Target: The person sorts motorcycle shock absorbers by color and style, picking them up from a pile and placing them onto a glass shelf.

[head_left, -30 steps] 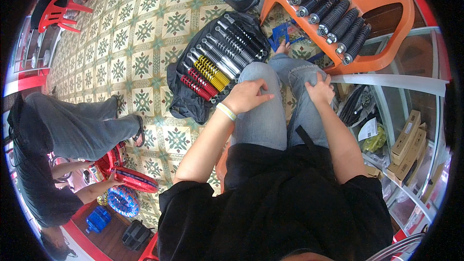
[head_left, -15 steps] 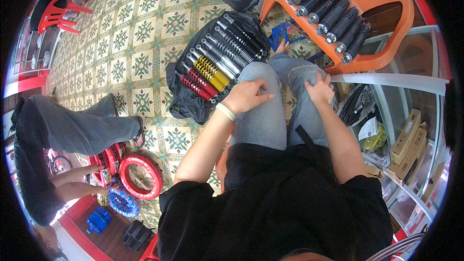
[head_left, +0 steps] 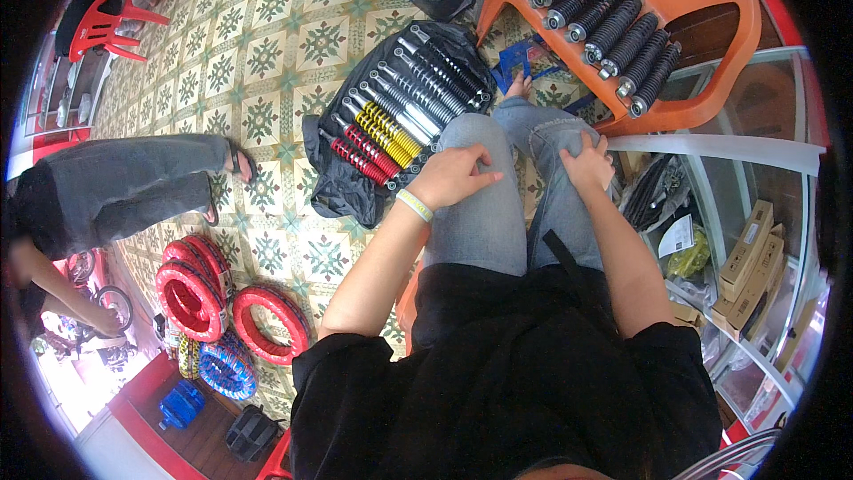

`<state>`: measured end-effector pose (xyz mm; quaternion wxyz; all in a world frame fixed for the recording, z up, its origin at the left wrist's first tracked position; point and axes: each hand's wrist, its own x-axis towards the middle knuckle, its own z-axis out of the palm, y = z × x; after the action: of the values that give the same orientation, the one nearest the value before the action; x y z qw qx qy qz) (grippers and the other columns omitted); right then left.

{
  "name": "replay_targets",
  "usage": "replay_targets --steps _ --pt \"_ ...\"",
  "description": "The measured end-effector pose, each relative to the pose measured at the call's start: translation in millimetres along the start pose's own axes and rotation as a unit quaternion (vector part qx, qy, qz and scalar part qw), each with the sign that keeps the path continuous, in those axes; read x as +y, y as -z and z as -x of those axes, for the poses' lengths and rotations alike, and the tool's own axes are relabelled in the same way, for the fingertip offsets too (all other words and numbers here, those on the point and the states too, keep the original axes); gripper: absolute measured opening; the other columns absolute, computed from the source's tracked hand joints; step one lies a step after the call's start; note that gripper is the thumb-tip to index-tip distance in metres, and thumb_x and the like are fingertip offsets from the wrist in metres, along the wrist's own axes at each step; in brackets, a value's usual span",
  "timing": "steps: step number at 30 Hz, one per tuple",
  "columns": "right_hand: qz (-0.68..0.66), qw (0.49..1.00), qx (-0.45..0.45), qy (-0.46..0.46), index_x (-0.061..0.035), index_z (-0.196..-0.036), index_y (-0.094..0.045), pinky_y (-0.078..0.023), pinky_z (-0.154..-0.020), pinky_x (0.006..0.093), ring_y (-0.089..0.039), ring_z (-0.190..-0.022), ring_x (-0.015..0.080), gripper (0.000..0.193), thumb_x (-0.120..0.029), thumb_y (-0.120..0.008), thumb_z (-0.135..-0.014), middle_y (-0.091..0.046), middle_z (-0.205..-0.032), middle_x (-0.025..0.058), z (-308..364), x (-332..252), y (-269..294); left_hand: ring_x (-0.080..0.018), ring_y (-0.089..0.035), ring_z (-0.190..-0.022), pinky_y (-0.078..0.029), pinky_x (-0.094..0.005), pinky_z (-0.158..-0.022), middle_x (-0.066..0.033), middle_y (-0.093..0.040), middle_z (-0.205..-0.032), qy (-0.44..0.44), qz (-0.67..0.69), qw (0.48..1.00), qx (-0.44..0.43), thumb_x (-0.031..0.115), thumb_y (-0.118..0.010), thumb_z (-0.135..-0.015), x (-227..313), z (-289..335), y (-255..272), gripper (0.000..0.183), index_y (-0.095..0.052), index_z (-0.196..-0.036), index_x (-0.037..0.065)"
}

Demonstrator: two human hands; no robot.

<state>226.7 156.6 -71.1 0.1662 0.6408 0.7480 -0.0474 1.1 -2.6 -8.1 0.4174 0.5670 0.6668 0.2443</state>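
My left hand [head_left: 451,177] lies on my left knee, palm down, with its thumb apart from the loosely bent fingers. My right hand [head_left: 588,165] rests on my right knee, fingers spread over the jeans [head_left: 484,231]. Both hands hold nothing. Just beyond my left knee, several shock absorbers lie in a row on a black plastic sheet [head_left: 326,194]: red ones [head_left: 365,149], yellow ones [head_left: 387,132], chrome ones [head_left: 404,105] and black ones [head_left: 453,67]. Several more black shock absorbers [head_left: 611,44] lie side by side on an orange plastic chair [head_left: 711,93] ahead to the right.
Another person [head_left: 115,187] stands at the left. Near them on the tiled floor [head_left: 258,58] are red-wrapped tyres [head_left: 219,307] and a blue-wrapped tyre [head_left: 213,363]. A glass cabinet with cardboard boxes [head_left: 751,253] stands to my right. A red chair [head_left: 107,25] is far left.
The other person has stepped away to the left, and their hands have left the tyres. The front red tyre has shifted slightly right; the tyres behind it show more. My hands stay put.
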Motion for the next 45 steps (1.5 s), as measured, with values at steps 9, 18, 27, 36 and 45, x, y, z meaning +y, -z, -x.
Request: replay_targets --steps 9,18,27,36,45 --pt "-0.008 1.000 0.013 0.003 -0.0212 -0.126 -0.042 -0.044 -0.083 0.0464 -0.049 -0.106 0.0382 0.065 -0.049 -0.059 -0.070 -0.030 -0.136 0.0121 1.6 -0.9 1.2 -0.0263 -0.060 -0.066 -0.045 -0.0350 -0.061 -0.0131 -0.061 -0.068 0.003 -0.002 1.000 -0.003 0.042 -0.057 -0.080 0.6 0.3 0.7 0.042 -0.056 -0.095 0.003" --pt "-0.005 1.000 0.016 0.004 -0.0214 -0.126 -0.042 -0.044 -0.082 0.0467 -0.050 -0.105 0.0383 0.064 -0.049 -0.058 -0.070 -0.031 -0.136 0.0123 1.2 -0.9 0.4 -0.0264 -0.061 -0.066 -0.045 -0.0348 -0.061 -0.0138 -0.061 -0.069 0.004 -0.003 1.000 -0.005 0.042 -0.057 -0.080 -0.2 -0.1 0.6 0.042 -0.056 -0.096 0.003" --pt "0.006 1.000 0.018 0.007 -0.0217 -0.126 -0.041 -0.044 -0.081 0.0465 -0.051 -0.104 0.0378 0.065 -0.049 -0.058 -0.070 -0.030 -0.136 0.0127 0.0 0.1 -1.7 -0.0261 -0.060 -0.066 -0.045 -0.0345 -0.061 -0.0135 -0.061 -0.069 0.010 0.000 1.000 -0.006 0.042 -0.057 -0.080 0.6 -0.1 0.8 0.042 -0.056 -0.096 0.003" --pt "-0.002 1.000 0.015 0.005 -0.0218 -0.126 -0.041 -0.044 -0.082 0.0467 -0.050 -0.104 0.0381 0.065 -0.048 -0.059 -0.070 -0.030 -0.135 0.0130 0.2 -0.1 -1.5 -0.0264 -0.060 -0.066 -0.045 -0.0346 -0.061 -0.0127 -0.060 -0.069 0.006 -0.005 1.000 -0.003 0.042 -0.057 -0.079 -0.4 -0.2 0.0 0.040 -0.057 -0.096 0.005" --pt "-0.005 1.000 0.013 0.003 -0.0217 -0.126 -0.042 -0.044 -0.082 0.0465 -0.050 -0.105 0.0382 0.064 -0.048 -0.059 -0.070 -0.030 -0.135 0.0125 1.1 -0.8 0.1 -0.0262 -0.060 -0.066 -0.045 -0.0348 -0.061 -0.0127 -0.060 -0.068 0.005 -0.001 1.000 -0.006 0.042 -0.057 -0.079 -0.5 -0.1 0.2 0.041 -0.057 -0.096 0.004"
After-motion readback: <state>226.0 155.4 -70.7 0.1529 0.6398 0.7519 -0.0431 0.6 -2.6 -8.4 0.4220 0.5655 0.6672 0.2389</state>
